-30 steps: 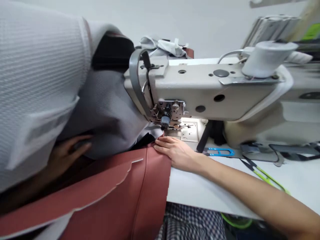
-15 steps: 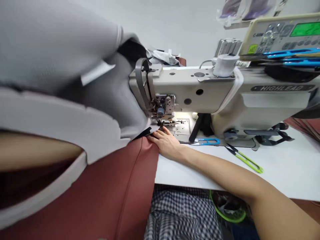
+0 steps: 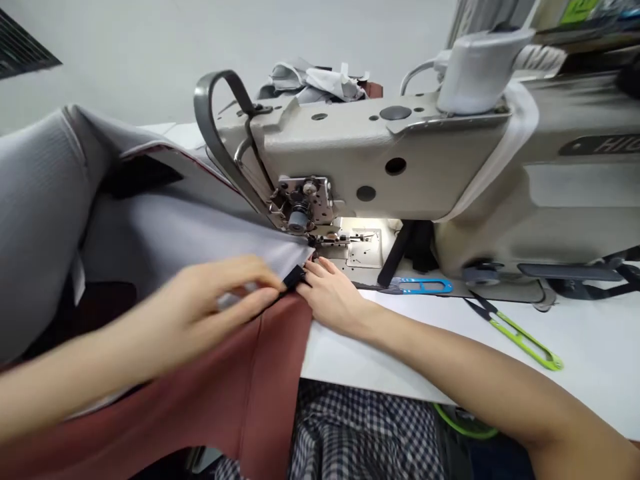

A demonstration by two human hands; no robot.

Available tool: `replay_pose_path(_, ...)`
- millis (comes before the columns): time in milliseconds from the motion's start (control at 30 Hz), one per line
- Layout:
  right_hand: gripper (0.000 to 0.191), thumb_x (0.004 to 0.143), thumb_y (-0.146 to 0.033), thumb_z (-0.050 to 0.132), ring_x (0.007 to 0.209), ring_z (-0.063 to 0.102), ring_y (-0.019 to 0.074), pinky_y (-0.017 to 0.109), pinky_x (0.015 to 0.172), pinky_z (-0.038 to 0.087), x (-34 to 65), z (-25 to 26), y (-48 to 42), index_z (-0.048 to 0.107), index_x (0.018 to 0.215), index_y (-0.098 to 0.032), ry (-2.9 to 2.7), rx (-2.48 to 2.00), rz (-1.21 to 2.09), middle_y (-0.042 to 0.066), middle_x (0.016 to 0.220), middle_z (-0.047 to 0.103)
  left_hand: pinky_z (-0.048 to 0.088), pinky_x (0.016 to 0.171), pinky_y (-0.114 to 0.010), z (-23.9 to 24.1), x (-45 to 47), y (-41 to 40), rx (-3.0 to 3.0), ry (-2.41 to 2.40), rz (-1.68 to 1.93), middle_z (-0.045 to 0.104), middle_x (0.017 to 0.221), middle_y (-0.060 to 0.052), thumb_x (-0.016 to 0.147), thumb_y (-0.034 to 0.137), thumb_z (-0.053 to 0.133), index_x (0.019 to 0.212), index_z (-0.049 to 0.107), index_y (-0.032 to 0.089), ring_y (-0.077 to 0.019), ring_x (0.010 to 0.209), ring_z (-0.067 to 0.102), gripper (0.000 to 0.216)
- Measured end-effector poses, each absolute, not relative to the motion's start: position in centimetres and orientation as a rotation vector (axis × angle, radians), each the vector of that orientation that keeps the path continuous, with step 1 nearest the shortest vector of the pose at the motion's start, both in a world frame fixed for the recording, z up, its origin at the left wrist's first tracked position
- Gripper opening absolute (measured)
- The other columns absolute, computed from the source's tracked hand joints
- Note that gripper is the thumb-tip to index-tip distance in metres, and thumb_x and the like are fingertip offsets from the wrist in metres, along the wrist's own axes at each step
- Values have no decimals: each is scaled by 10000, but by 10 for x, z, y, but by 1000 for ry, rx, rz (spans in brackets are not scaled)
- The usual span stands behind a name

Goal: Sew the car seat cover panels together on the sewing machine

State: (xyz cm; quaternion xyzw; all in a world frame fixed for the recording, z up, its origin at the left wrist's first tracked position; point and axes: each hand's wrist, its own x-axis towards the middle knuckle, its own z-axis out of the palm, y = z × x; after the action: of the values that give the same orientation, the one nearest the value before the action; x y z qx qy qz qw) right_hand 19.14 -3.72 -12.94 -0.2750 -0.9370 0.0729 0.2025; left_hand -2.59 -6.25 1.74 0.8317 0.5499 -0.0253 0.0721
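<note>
My left hand (image 3: 220,300), slightly blurred, pinches a black strip (image 3: 294,280) along the edge where grey padded fabric (image 3: 210,230) meets maroon material (image 3: 240,373). To its right, my right hand (image 3: 333,297) lies with fingers stretched over the end of that edge, just in front of the needle area. The sewing machine (image 3: 350,163) stands over the work, and its presser foot (image 3: 313,243) is close to the grey fabric's corner. Most of the maroon piece hangs down over the table's front edge.
Blue thread snips (image 3: 425,286) lie by the machine bed, and green thread snips (image 3: 525,340) rest on the white table (image 3: 595,333). Behind the machine is a heap of fabric scraps (image 3: 325,81). A green-rimmed bin (image 3: 467,427) is partly visible below the table.
My left hand has come into view and taken hold of the black strip. The raised grey fabric has dropped lower and left. My right hand stays by the needle; the view is closer.
</note>
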Motion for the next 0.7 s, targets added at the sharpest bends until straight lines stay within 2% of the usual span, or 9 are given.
replay_pose_path(67,233,961,-139,498,1347,419,281,498,1189,296,193,-130,-38,690,1094,-131,-2604,-781,223,135,1234,625,526,945,-336,-3,-1,-61,2351,1581,28,625,1228,-71,971,517,323,1205,597,240,-208,1102,606,455)
replay_pose_path(100,253,962,-141,498,1376,390,278,509,1199,283,193,-130,-39,679,1139,-135,-2594,-786,225,134,1292,598,488,1030,-377,-16,6,-57,2162,1619,119,574,1330,-93,963,509,322,1291,533,220,-228,1214,559,486)
replay_pose_path(200,300,970,-136,480,1407,361,274,515,1201,290,195,-130,-41,654,1214,-134,-2579,-797,204,145,1375,548,457,1077,-448,-56,5,-37,1844,1687,271,522,1363,-141,849,575,456,1300,465,163,-272,1287,504,612)
replay_pose_path(300,279,973,-132,462,1403,378,285,514,1208,286,195,-130,-42,694,1127,-131,-2577,-807,202,151,1359,565,450,1084,-457,-69,-5,-25,1918,1596,241,498,1363,-129,759,553,593,1312,454,179,-274,1269,502,682)
replay_pose_path(400,255,960,-134,480,1403,384,284,527,1225,251,195,-130,-42,713,1061,-144,-2577,-821,253,140,1348,578,407,1129,-461,-59,-5,-32,2133,1515,162,509,1330,-133,740,379,561,1292,476,159,-277,1270,487,600)
replay_pose_path(533,339,926,-129,527,1419,359,276,514,1234,239,195,-128,-41,639,1245,-147,-2579,-835,354,131,1430,522,397,1150,-433,-49,3,-44,2290,1428,20,457,1423,-127,715,265,548,1402,391,168,-280,1329,451,712)
replay_pose_path(600,397,914,-136,549,1420,355,274,505,1238,232,195,-126,-40,598,1307,-146,-2570,-849,396,133,1429,520,429,1117,-433,-53,7,-43,2367,1491,35,466,1420,-130,738,203,502,1413,377,162,-280,1327,456,687)
replay_pose_path(700,359,908,-142,552,1397,382,278,498,1241,219,195,-123,-38,624,1259,-133,-2581,-863,400,138,1369,566,511,988,-428,-62,10,-33,2458,1622,6,537,1307,-136,776,147,443,1340,458,152,-291,1229,521,564)
